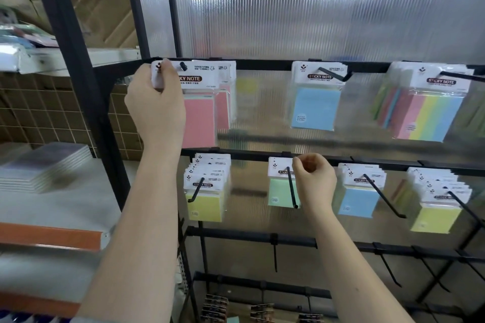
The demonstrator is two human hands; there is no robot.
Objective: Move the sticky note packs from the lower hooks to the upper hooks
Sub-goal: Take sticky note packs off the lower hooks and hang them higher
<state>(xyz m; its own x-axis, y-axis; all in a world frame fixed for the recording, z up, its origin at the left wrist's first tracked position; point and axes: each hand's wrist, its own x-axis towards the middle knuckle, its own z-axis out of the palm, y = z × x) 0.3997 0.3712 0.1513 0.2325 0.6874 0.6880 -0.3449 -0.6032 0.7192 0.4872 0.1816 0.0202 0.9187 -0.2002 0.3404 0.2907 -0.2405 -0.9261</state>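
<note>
My left hand (154, 102) grips the white header of a pink sticky note pack (200, 118) at the upper left hook (183, 66), with more pink packs behind it. My right hand (313, 181) pinches the header of a green sticky note pack (280, 190) hanging on a lower hook (291, 186). On the upper rail also hang a blue pack (315, 105) and striped multicolour packs (427, 115). The lower rail carries yellow packs (206, 202) at the left, blue packs (358, 198) and yellow-green packs (435, 215) to the right.
Corrugated clear panel (315, 8) backs the rack. Black frame post (86, 86) stands at the left. Beyond it, shelves hold stacked notebooks (44, 165). Bare black hooks (391, 270) jut from a third rail lower down, with more goods at the bottom.
</note>
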